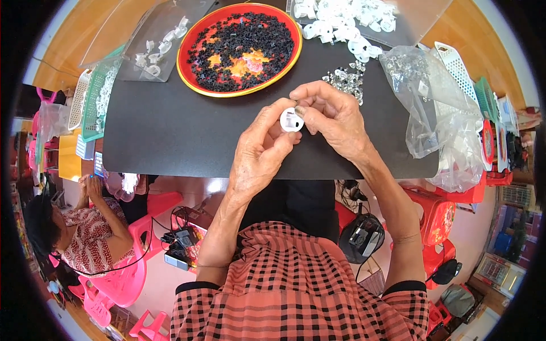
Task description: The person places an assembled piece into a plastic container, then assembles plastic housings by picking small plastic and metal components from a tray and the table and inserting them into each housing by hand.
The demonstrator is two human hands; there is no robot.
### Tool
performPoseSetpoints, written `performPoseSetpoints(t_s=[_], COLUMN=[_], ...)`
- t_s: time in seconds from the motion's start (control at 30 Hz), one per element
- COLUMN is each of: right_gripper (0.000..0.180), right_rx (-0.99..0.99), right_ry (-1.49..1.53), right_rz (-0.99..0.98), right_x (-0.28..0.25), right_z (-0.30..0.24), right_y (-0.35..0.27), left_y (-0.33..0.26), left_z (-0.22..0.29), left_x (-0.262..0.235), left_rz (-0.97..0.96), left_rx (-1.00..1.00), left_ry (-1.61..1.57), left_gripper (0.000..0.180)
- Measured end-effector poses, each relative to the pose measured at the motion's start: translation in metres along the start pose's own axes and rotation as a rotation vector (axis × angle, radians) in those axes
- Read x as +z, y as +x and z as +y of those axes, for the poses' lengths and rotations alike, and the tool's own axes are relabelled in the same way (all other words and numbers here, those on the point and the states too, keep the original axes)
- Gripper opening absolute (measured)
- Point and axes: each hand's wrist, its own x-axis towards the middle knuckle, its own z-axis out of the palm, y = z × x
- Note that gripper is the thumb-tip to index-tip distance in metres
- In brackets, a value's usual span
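Above the dark table, my left hand [264,141] grips a small round white plastic part [291,120] by its edge, between thumb and fingers. An opening and a small black spot show on the part's face. My right hand [333,116] is closed at its upper right side, thumb and fingertips pinched against the rim; whether a smaller piece sits between them is hidden. Just beyond my right hand lies a pile of small metallic and black pieces [346,82]. Beyond my hands stands a red round tray [183,57] with a yellow rim, strewn with many tiny black pieces.
White plastic parts [347,23] are heaped at the far right, others [162,48] on a clear sheet at far left. A clear plastic bag [418,125] holding small pieces hangs over the table's right edge. Baskets flank the table [170,136]. Another person [91,227] sits at left.
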Motion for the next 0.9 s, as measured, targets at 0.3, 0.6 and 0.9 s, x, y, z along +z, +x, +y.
performPoseSetpoints(t_s=[0.3, 0.6, 0.9], right_gripper=[0.022, 0.020, 0.022], right_rx=[0.012, 0.063, 0.100], right_ry=[0.018, -0.017, -0.024], right_rz=[-0.014, -0.035, -0.047], right_x=[-0.001, -0.002, -0.003], right_z=[-0.001, -0.003, -0.002], right_y=[-0.001, -0.002, -0.001], left_y=[0.000, 0.004, 0.005], left_z=[0.001, -0.005, -0.004], left_x=[-0.001, -0.007, -0.007], left_rz=[-0.012, 0.031, 0.042], left_rx=[0.007, -0.020, -0.038], left_ry=[-0.048, -0.250, -0.265], left_gripper=[0.040, 0.025, 0.025])
